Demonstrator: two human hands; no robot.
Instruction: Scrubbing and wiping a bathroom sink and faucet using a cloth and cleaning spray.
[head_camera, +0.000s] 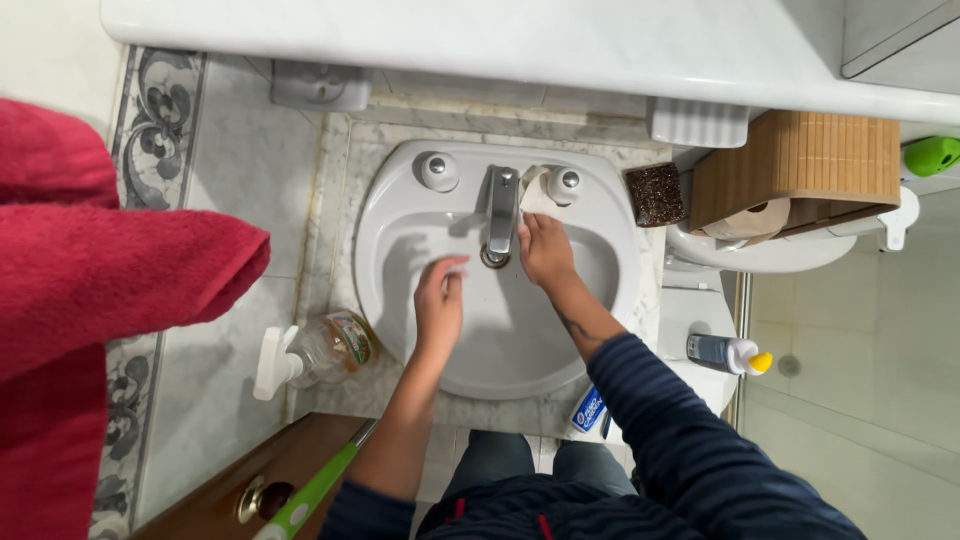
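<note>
Wiping around the faucet (501, 212) goes best with the right hand (545, 250), fingers pinching the cloth (537, 191), pressing close against its base; the left hand (439, 302) hovers over the sink (400, 200), fingers loosely spread.

A dark navy top with fine, faint stripes is worn, its sleeves pushed up so that both forearms are left bare. A small dark tattoo is seen on the right forearm, and grey-blue trousers are worn below. Small red accents are seen at the front of the top.
</note>
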